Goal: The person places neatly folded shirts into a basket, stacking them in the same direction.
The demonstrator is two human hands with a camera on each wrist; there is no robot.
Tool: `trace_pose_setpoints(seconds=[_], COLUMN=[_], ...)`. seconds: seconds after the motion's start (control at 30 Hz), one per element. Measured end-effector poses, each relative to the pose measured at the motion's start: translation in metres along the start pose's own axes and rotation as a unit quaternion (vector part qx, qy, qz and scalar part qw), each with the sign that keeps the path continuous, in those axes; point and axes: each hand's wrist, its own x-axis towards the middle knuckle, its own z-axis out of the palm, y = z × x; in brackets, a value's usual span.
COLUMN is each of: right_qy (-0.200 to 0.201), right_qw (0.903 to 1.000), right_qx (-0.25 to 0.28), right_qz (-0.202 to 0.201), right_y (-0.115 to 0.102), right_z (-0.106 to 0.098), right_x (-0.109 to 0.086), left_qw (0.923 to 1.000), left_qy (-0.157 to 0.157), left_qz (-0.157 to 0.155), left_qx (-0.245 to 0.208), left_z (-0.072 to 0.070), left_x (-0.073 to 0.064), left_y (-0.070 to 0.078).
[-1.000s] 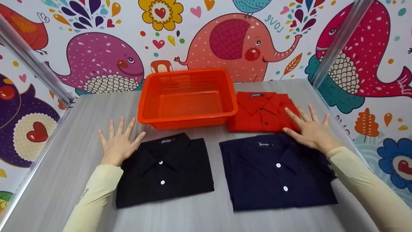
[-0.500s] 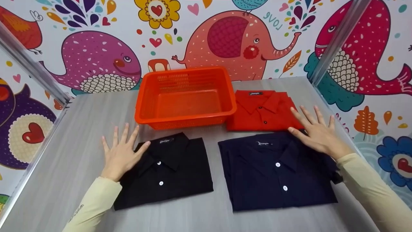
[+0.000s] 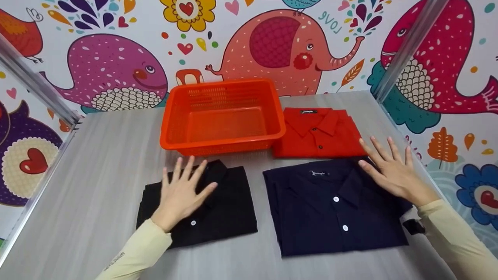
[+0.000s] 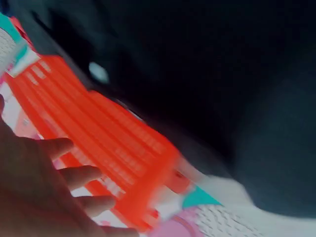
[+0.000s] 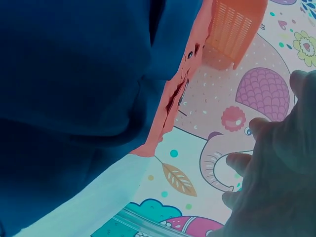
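Observation:
My left hand (image 3: 181, 196) is spread flat over the collar side of a folded black shirt (image 3: 229, 206); whether it touches the cloth I cannot tell. On the right, my right hand (image 3: 395, 171) has its fingers fanned out above the upper right corner of a folded navy shirt (image 3: 311, 214) with white buttons. Behind the navy shirt lies a folded red shirt (image 3: 323, 132) with dark buttons, close to the right hand's fingertips. Both hands hold nothing. The left wrist view is blurred, showing the black shirt (image 4: 187, 74) beyond the fingers.
An orange plastic basket (image 3: 223, 142) with nothing inside stands at the back, against the red shirt's left side. Patterned walls enclose the grey table (image 3: 105, 163) at the back and sides, with metal posts (image 3: 408, 50) at the corners.
My left hand has moved rightward from beside the black shirt to over it. The right hand has drifted slightly right and toward me. The shirts and basket stay in place.

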Motion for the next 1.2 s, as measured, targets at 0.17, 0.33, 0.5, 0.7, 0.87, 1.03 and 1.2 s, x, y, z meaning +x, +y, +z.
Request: trace_pose_setpoints(seconds=[0.17,0.33,0.5,0.7,0.87,1.03,1.2], right_qy=[-0.005,-0.019,-0.045,-0.096,-0.099,-0.132,-0.177], right_qw=[1.0000,0.9992,0.9969,0.9873,0.9779,0.9595,0.9157], right_qx=[0.006,0.026,0.038,0.093,0.136,0.190,0.307], right_qz=[0.003,0.022,0.053,0.087,0.124,0.160,0.189], right_y=[0.004,0.009,0.016,0.023,0.029,0.032,0.029], right_z=[0.002,0.004,0.008,0.016,0.021,0.020,0.021], right_x=[-0.009,-0.018,-0.024,-0.028,-0.031,-0.035,-0.035], left_qw=[0.9992,0.9962,0.9922,0.9877,0.9837,0.9554,0.9074], left_qy=[-0.014,-0.028,-0.044,-0.035,-0.049,-0.150,-0.252], left_qz=[0.029,0.055,0.072,0.074,0.075,0.057,-0.012], left_qx=[-0.024,-0.061,-0.092,-0.134,-0.156,-0.248,-0.336], left_z=[0.004,0.009,0.015,0.027,0.038,0.044,0.041], left_x=[0.003,0.013,0.028,0.039,0.039,0.040,0.043], left_y=[0.033,0.061,0.081,0.100,0.114,0.127,0.136])
